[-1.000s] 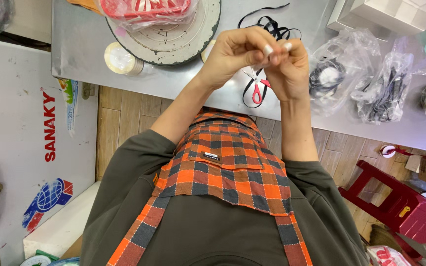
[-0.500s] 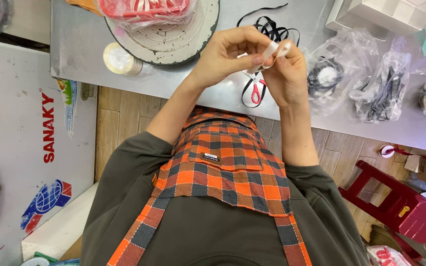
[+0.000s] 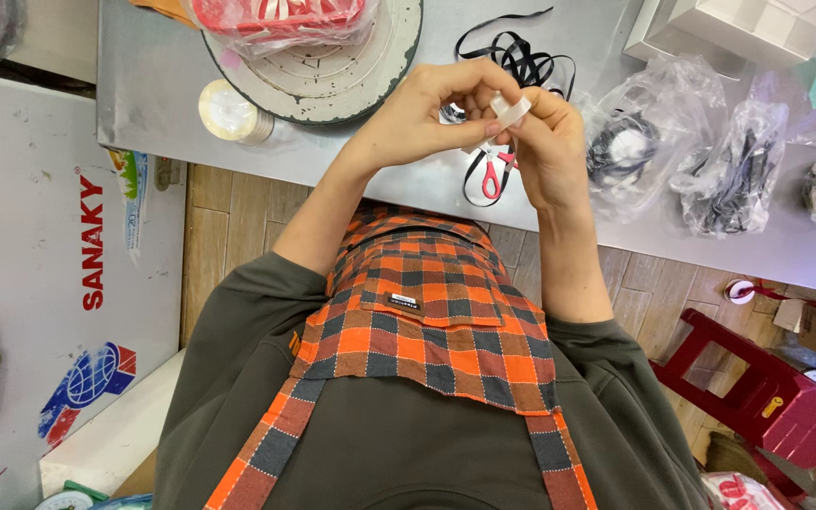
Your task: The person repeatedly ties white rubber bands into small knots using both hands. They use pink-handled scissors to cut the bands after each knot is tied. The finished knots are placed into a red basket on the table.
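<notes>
My left hand and my right hand are raised together above the near edge of a grey metal table. Between their fingertips they pinch a small white strip of tape or ribbon. Under the hands lie red-handled scissors and loose black ribbon. I wear an orange and black checked apron over a dark green shirt.
A roll of clear tape and a round grey turntable with a red bagged thing stand on the left. Plastic bags of black ribbon lie right. A white chest freezer stands left, a red stool right.
Both hands have shifted slightly while working the white strip between the fingers; it now sticks up between the fingertips. Nothing else has moved.
</notes>
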